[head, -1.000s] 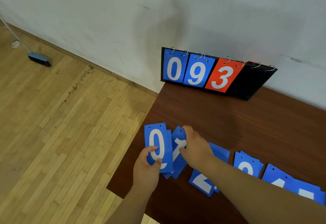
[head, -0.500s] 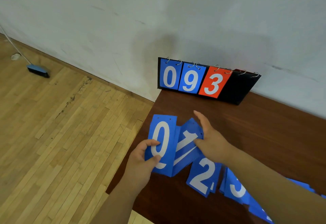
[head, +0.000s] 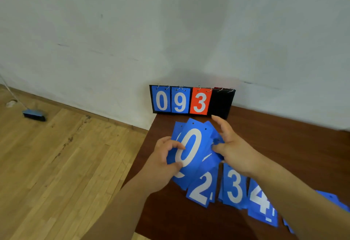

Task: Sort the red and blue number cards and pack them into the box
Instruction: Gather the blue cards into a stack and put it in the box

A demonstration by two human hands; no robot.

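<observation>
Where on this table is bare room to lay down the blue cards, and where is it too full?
Free: the brown table right of the right hand, between the scoreboard and the 3 card and 4 card. Crowded: the near left corner, where the left hand holds fanned cards over the 2 card.

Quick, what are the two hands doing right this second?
Left hand: closed, holding the blue 0 card.
Right hand: closed, pinching the blue card behind it between thumb and fingers.
</observation>
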